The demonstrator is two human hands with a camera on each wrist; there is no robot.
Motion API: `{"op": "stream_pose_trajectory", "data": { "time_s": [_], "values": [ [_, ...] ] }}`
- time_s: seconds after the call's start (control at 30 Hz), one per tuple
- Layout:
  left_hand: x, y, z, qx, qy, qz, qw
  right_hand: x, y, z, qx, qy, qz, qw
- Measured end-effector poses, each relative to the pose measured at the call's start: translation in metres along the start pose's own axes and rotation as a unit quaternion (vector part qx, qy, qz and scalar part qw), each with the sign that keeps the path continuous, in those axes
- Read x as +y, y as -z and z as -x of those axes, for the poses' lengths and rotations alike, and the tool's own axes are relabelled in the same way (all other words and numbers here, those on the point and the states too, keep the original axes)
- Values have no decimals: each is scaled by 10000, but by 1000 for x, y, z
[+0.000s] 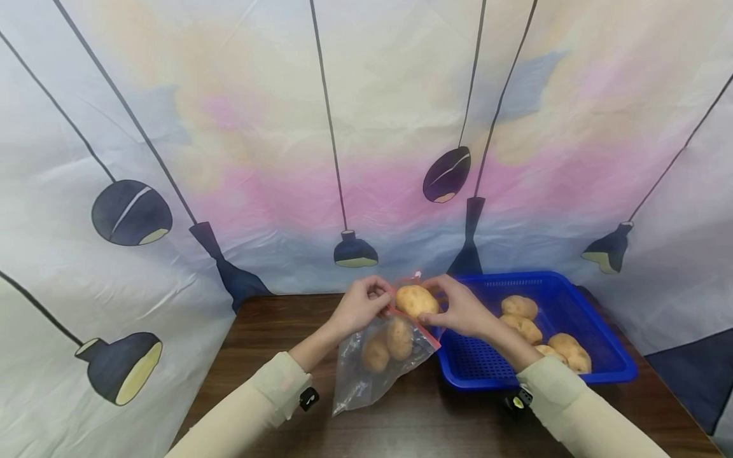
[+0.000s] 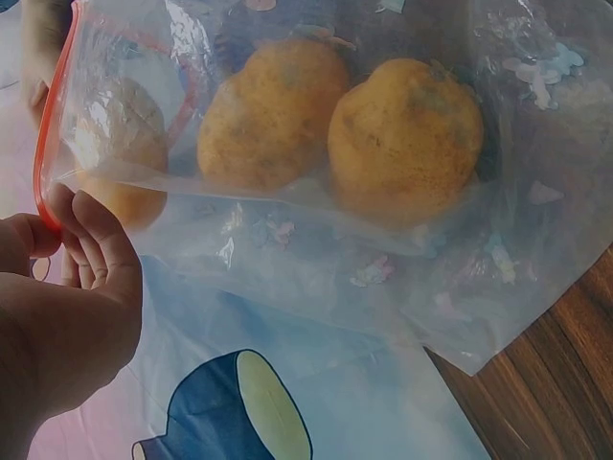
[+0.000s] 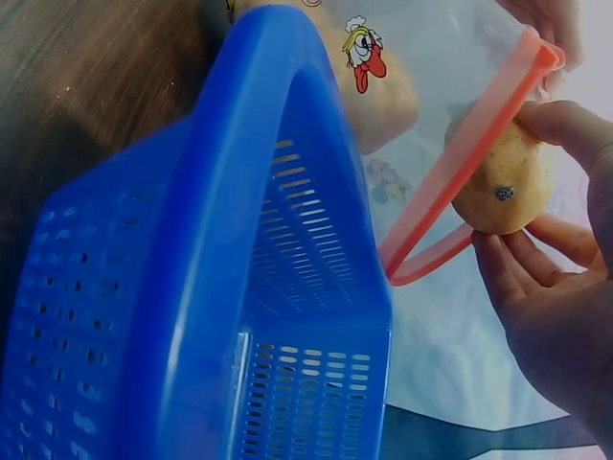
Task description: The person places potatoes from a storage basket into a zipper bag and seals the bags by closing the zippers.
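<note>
My left hand (image 1: 362, 301) pinches the red zip edge of a clear plastic zip bag (image 1: 357, 375) and holds it up over the table. Two potatoes (image 2: 407, 139) lie inside the bag, seen through its printed film. Between thumb and fingers, my right hand (image 1: 460, 306) grips another potato (image 1: 417, 301) at the bag's mouth. In the right wrist view that potato (image 3: 503, 182) is partly past the red zip strip (image 3: 460, 163), with a dark spot on its near end. The thumb (image 3: 565, 125) presses its upper side.
A blue plastic basket (image 1: 615, 362) with slotted walls stands right of the bag, under my right forearm. Several potatoes (image 1: 521, 327) lie in its right part. Behind the dark wooden table (image 1: 275, 324) hangs a cloth (image 1: 275, 191) printed with lamps.
</note>
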State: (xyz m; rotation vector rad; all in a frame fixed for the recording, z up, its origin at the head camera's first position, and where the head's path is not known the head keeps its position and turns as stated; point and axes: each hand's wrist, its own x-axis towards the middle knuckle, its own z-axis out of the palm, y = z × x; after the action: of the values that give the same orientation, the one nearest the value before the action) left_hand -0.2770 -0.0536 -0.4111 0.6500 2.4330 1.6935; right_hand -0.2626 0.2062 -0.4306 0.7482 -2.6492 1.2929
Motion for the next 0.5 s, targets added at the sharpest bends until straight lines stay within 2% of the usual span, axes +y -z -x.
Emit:
{"op": "stream_pose_trajectory", "data": {
  "time_s": [0.23, 0.5],
  "values": [
    [0, 0, 0, -7, -12, 56, 10000, 0, -1, 1, 101, -22, -107, 9999],
    [1, 0, 0, 34, -25, 77, 10000, 6, 13, 9, 332, -187, -187, 9991]
  ]
}}
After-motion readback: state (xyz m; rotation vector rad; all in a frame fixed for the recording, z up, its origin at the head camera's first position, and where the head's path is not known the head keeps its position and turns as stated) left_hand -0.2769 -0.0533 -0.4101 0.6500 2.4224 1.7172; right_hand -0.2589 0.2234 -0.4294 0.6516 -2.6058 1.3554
